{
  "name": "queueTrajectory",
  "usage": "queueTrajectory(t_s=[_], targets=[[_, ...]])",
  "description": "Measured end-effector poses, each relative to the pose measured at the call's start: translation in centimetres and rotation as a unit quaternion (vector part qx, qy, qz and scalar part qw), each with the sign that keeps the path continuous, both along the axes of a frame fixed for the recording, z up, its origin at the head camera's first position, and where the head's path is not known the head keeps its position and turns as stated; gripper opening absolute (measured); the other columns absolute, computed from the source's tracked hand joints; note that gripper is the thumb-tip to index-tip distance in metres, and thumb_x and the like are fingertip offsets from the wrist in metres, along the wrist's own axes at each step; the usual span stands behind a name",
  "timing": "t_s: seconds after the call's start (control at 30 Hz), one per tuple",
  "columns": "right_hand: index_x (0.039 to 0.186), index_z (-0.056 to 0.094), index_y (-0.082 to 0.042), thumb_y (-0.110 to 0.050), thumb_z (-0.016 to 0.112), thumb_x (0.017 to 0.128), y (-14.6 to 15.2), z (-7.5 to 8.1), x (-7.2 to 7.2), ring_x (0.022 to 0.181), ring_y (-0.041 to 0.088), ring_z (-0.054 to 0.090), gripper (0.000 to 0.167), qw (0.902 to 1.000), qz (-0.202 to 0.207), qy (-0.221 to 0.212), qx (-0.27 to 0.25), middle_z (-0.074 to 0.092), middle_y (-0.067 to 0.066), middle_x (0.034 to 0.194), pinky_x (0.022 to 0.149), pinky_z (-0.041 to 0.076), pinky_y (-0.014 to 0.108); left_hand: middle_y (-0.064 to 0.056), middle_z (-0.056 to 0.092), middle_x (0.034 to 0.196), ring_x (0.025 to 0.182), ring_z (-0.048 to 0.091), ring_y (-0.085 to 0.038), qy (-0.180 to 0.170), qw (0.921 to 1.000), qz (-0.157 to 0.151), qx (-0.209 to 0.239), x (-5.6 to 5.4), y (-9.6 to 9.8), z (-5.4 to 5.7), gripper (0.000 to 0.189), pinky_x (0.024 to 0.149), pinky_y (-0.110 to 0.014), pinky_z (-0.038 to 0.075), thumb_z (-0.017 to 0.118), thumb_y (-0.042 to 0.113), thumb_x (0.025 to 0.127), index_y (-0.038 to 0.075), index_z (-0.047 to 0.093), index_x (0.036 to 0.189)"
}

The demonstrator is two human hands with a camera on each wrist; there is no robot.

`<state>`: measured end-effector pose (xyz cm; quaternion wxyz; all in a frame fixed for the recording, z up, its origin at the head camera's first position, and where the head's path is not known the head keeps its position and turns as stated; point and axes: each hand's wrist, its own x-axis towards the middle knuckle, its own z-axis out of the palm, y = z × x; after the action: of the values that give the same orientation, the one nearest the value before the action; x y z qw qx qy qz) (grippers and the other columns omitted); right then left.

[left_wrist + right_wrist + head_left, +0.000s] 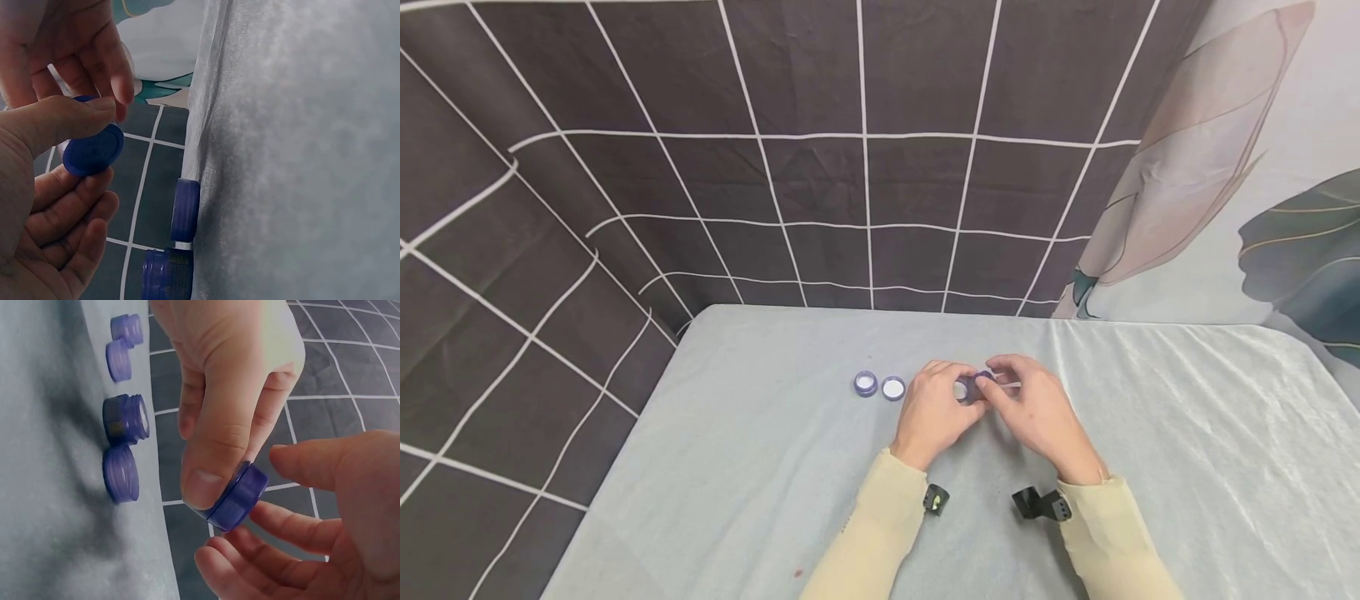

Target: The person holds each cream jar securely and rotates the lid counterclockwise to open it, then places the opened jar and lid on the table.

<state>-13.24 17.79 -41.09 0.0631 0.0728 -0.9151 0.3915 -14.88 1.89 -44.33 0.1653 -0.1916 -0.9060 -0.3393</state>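
My left hand [934, 408] pinches a small purple jar [244, 501] between its thumb and fingers. In the left wrist view, that thumb lies across the jar's flat round face, which bears faint raised marks. A seam shows along the jar's side in the right wrist view. My right hand [1036, 410] is close beside the jar; its fingers are loose and spread, the fingertips right at the jar's edge in the right wrist view. Low on the cloth by the hands stand another purple jar [125, 419] without its lid and a purple lid [122, 474] leaning on edge in that view.
Left of my left hand, a second lidless jar [866, 383] and a white-lined lid [893, 388] lie side by side on the pale cloth-covered table [737, 467]. A dark gridded curtain [820, 175] hangs behind, and a leaf-patterned one [1210, 208] at the right.
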Motion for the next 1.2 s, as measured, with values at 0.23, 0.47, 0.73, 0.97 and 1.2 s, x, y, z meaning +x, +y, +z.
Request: queueTrajectory(t_s=[0.23, 0.47, 0.73, 0.97, 1.2], targets=[[0.118, 0.066, 0.001, -0.029, 0.066, 0.097, -0.08, 0.38, 0.16, 0.089, 0.030, 0.072, 0.037, 0.9997, -0.020, -0.013, 0.004, 0.072, 0.017, 0.102, 0.082, 0.055, 0.049, 0.005, 0.075, 0.098, 0.099, 0.066, -0.011, -0.002, 1.0000, -0.001, 0.002, -0.01, 0.03, -0.01, 0.036, 0.089, -0.021, 0.049, 0.087, 0.033, 0.075, 0.015, 0.077, 0.104], [0.117, 0.066, 0.002, -0.028, 0.067, 0.096, -0.43, 0.27, 0.29, 0.089, 0.029, 0.072, 0.037, 0.9991, -0.033, -0.025, -0.002, 0.073, 0.017, 0.101, 0.080, 0.056, 0.047, 0.005, 0.075, 0.098, 0.098, 0.066, -0.011, 0.000, 1.0000, 0.000, -0.004, -0.07, 0.05, 0.09, 0.035, 0.088, -0.022, 0.050, 0.086, 0.031, 0.074, 0.015, 0.077, 0.104], [0.116, 0.066, 0.002, -0.031, 0.068, 0.095, -0.72, 0.03, 0.34, 0.088, 0.027, 0.071, 0.039, 0.9989, -0.038, -0.024, -0.011, 0.073, 0.015, 0.101, 0.078, 0.057, 0.045, 0.005, 0.074, 0.098, 0.098, 0.066, -0.011, -0.008, 1.0000, 0.003, -0.003, -0.07, -0.11, 0.11, 0.034, 0.088, -0.023, 0.050, 0.085, 0.031, 0.075, 0.016, 0.077, 0.104], [0.115, 0.068, 0.001, -0.035, 0.067, 0.096, -0.87, -0.19, 0.27, 0.087, 0.026, 0.071, 0.041, 0.9988, -0.043, -0.020, -0.011, 0.073, 0.014, 0.100, 0.078, 0.056, 0.044, 0.007, 0.074, 0.097, 0.099, 0.066, -0.010, -0.004, 1.0000, -0.002, -0.003, -0.08, -0.15, 0.00, 0.033, 0.088, -0.022, 0.050, 0.085, 0.030, 0.074, 0.017, 0.077, 0.103], [0.112, 0.069, 0.000, -0.035, 0.067, 0.095, -0.73, -0.39, 0.21, 0.086, 0.025, 0.070, 0.038, 0.9987, -0.047, -0.017, -0.012, 0.073, 0.013, 0.099, 0.076, 0.055, 0.042, 0.008, 0.074, 0.097, 0.099, 0.065, -0.009, -0.001, 1.0000, -0.003, -0.005, -0.04, 0.00, -0.03, 0.032, 0.088, -0.021, 0.049, 0.085, 0.032, 0.075, 0.018, 0.077, 0.103]])
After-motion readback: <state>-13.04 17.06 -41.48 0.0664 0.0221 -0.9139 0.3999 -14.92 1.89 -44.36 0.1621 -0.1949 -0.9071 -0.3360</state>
